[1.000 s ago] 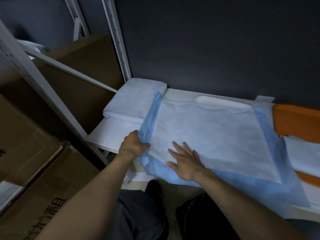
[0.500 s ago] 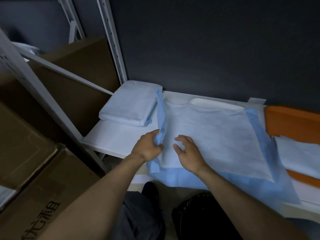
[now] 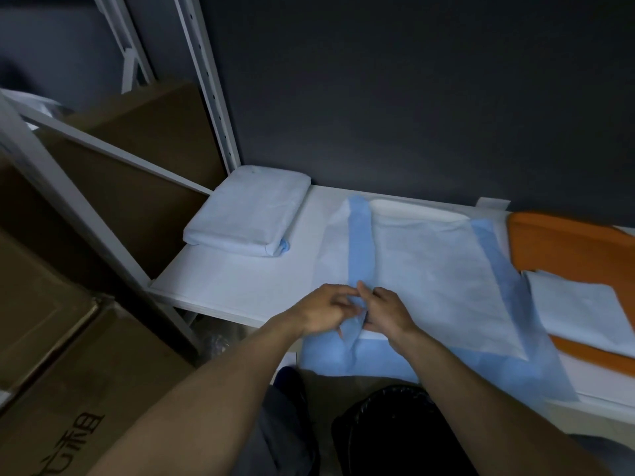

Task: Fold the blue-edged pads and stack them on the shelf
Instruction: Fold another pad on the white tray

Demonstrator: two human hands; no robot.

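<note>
Single view, head-worn, wide-angle. It looks forward and steeply down onto the shelf (image 3: 240, 290) from close above its near edge. Both forearms enter from the bottom edge. The left hand (image 3: 323, 312) and right hand (image 3: 388, 314) meet just below frame centre, on the pad (image 3: 429, 269). The far wall (image 3: 412, 97) fills the upper half. An upright (image 3: 206, 80) and boxes (image 3: 51, 372) take the left side. An orange item (image 3: 567, 242) is cut by the right edge. Straight lines bow toward the frame edges.

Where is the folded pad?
In the head view, the folded pad lies on the shelf's far left, by the white post, left of the open pad.
</note>
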